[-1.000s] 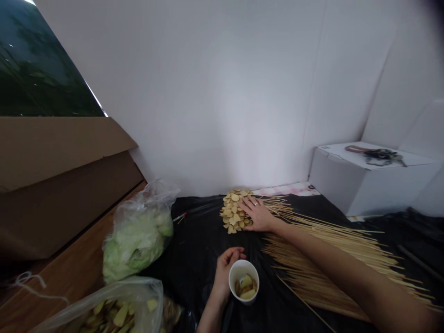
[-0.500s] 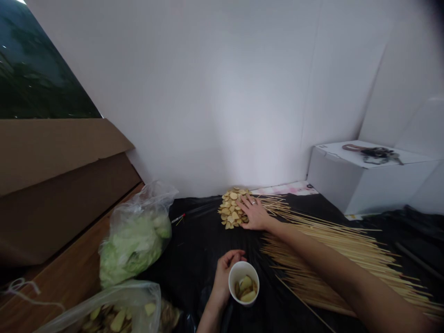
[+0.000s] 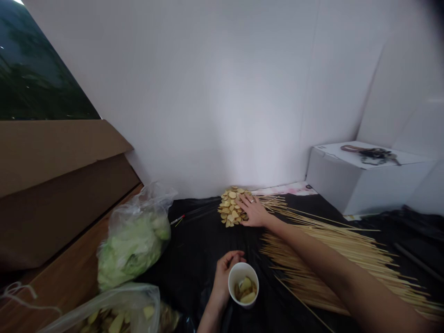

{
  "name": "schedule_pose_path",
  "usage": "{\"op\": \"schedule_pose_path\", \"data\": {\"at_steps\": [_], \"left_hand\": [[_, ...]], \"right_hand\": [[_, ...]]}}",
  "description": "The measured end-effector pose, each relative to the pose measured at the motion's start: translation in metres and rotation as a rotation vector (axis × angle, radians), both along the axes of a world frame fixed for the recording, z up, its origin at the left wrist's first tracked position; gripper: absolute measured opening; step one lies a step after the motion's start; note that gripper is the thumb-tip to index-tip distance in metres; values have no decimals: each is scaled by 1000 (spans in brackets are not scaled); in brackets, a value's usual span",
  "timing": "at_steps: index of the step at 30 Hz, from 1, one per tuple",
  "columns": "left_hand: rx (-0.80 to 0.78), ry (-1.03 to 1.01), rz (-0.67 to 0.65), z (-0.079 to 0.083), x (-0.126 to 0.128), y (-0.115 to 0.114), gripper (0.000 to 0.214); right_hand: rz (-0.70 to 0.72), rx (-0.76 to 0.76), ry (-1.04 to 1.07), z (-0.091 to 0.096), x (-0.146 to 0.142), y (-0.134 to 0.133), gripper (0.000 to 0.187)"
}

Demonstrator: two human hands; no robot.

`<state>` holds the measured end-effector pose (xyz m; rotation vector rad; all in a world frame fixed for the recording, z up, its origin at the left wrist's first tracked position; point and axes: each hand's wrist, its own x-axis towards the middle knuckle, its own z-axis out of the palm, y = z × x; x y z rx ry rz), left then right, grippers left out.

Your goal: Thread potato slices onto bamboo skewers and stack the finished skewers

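My left hand [image 3: 224,273] is wrapped round a white paper cup [image 3: 243,284] that holds a few yellow potato slices. The cup stands on the black plastic sheet [image 3: 197,245]. My right hand [image 3: 252,210] reaches far forward and lies flat, fingers stretched out, on the right side of a pile of potato slices [image 3: 231,206] near the white wall. A ring shows on one finger. To the right of that arm lies a wide spread of bamboo skewers [image 3: 340,249].
A clear bag of green leafy vegetable [image 3: 133,238] sits at the left. Another clear bag of potato pieces [image 3: 111,314] lies at the bottom left. A brown cardboard box [image 3: 55,185] stands on the wooden surface. A white box [image 3: 360,178] with dark items is at the right.
The view has drifted slightly. My right hand has stayed on the potato pile with small finger shifts. My left hand still holds the cup.
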<state>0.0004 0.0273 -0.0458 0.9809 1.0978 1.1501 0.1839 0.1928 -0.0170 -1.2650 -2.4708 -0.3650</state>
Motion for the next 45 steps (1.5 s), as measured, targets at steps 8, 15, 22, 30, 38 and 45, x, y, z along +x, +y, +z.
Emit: {"op": "schedule_pose_path", "data": {"at_steps": [8, 15, 22, 30, 38, 45], "left_hand": [[14, -14, 2, -2, 0, 3, 41], [11, -35, 0, 5, 2, 2, 44], [10, -57, -1, 21, 2, -3, 49], [-74, -40, -52, 26, 0, 2, 47], [-241, -108, 8, 46, -4, 5, 26], [60, 18, 371, 97, -57, -30, 30]], "right_hand": [[43, 17, -41, 14, 5, -11, 105], [-29, 32, 86, 30, 39, -54, 75], [-102, -105, 436, 40, 85, -132, 33], [-49, -709, 358, 46, 121, -238, 24], [-98, -752, 180, 35, 110, -262, 9], [-255, -611, 81, 38, 109, -282, 12]]}}
